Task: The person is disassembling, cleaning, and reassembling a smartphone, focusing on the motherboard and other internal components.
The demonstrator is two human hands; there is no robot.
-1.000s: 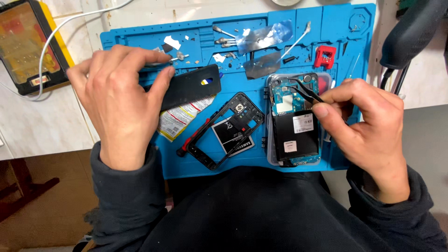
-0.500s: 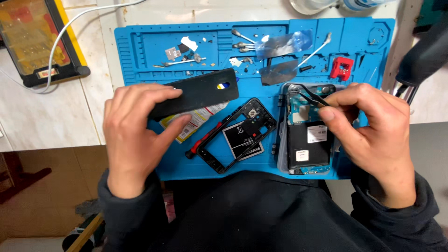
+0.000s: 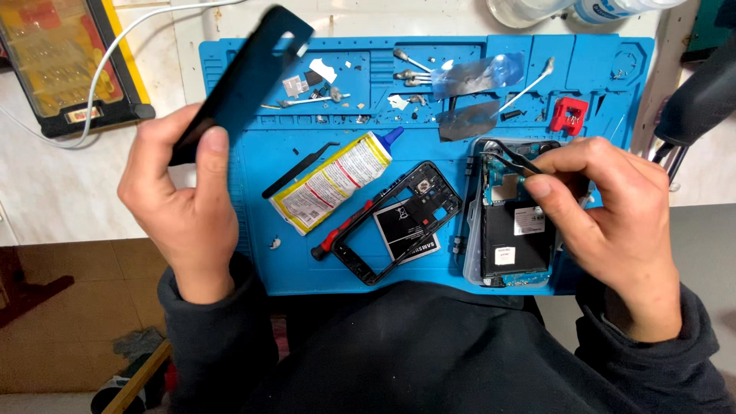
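Lifted off the blue mat (image 3: 253, 153), the flat black cover (image 3: 245, 77) sat tilted in the left hand (image 3: 180, 203), whose grip was closed on it; the right hand (image 3: 606, 222) pinched thin metal tweezers (image 3: 510, 157) over the opened phone (image 3: 514, 230), beside a glue tube (image 3: 333, 182).

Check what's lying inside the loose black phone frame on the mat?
Inside the black frame lies a dark battery, partly under its edge. The red-handled screwdriver touches its left side. The battery's underside is hidden.

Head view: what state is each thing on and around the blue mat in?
Black back cover: lifted, tilted, in left hand.
Opened phone: lying flat, insides exposed.
Tweezers: pinched in right hand, tips at phone's top.
Black frame: lying loose.
Glue tube: capped, lying flat.
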